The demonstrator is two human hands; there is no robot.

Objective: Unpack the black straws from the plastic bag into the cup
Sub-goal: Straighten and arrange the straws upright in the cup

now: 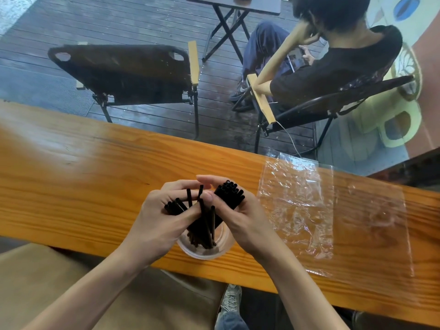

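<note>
A clear plastic cup (205, 252) stands near the front edge of the wooden counter (95, 177), with several black straws (204, 225) standing in it. My left hand (162, 220) is over the cup's left side and grips a few of those straws near their tops. My right hand (238, 215) holds a tight bundle of black straws (229, 194) just above and right of the cup. The clear plastic bag (297, 206) lies flat and crinkled on the counter to the right, apart from both hands.
Beyond the counter is a window onto a wooden deck. Outside stand a dark folding chair (128, 72) and a small folding table (235, 5), and a person (333, 67) sits in another chair. My shoe (229, 298) shows below the counter.
</note>
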